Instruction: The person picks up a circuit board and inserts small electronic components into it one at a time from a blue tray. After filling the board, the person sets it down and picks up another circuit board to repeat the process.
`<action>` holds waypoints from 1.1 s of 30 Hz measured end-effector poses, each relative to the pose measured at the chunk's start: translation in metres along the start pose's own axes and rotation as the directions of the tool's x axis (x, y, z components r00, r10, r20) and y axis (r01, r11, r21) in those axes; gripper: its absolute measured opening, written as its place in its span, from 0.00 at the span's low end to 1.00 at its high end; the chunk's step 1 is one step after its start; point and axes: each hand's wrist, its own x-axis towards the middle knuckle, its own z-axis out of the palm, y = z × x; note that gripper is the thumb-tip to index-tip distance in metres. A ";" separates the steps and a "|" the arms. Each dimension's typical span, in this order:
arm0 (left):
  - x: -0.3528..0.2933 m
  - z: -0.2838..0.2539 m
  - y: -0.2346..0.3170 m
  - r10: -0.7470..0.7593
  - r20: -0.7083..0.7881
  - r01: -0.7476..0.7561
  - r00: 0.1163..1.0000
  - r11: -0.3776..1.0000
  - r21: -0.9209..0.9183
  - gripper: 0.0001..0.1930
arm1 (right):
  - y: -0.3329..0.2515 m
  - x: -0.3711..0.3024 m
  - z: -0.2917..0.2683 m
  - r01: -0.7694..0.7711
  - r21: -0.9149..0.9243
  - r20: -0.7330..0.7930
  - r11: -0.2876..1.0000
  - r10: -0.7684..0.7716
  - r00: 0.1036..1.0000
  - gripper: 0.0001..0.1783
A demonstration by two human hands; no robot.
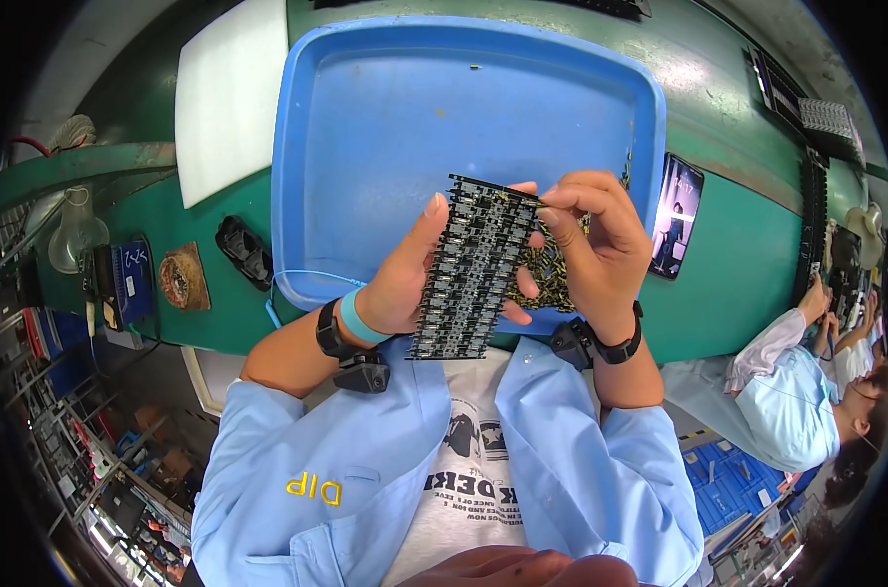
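A long black circuit board panel (471,276), packed with rows of small silvery and white parts, is held tilted over the front of a blue plastic tray (385,127). My left hand (405,279) grips it along the left edge, with the fingers behind it and their tips showing past the right edge. At the panel's upper right corner, my right hand (605,245) pinches thumb and forefinger together; what lies between them is too small to tell. Below that hand, a pile of small yellow-and-black components (552,284) lies in the tray's near right corner.
Right of the tray lies a phone (677,215) with a lit screen. On the left are a white foam sheet (231,98), a black object (244,252) and a brown roll (181,278). A light-blue cord (312,274) runs from my left wrist strap. Another person (786,391) works at right.
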 end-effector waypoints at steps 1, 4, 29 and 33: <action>-0.001 0.000 -0.002 0.001 -0.010 -0.001 1.000 1.000 0.013 0.45 | -0.002 -0.001 0.002 -0.015 -0.004 0.005 1.000 0.015 1.000 0.11; -0.004 -0.004 -0.004 -0.006 0.009 0.006 1.000 0.998 0.057 0.45 | -0.009 -0.003 0.004 -0.044 -0.012 0.016 0.999 0.045 0.999 0.12; -0.011 0.004 -0.018 0.023 -0.081 -0.003 0.996 0.972 0.236 0.42 | -0.014 -0.014 0.008 0.443 -0.468 0.184 0.765 -0.406 0.895 0.18; -0.013 -0.001 -0.017 -0.004 -0.061 0.020 0.998 0.963 0.270 0.45 | -0.014 -0.016 0.005 0.478 -0.514 0.232 0.712 -0.421 0.877 0.18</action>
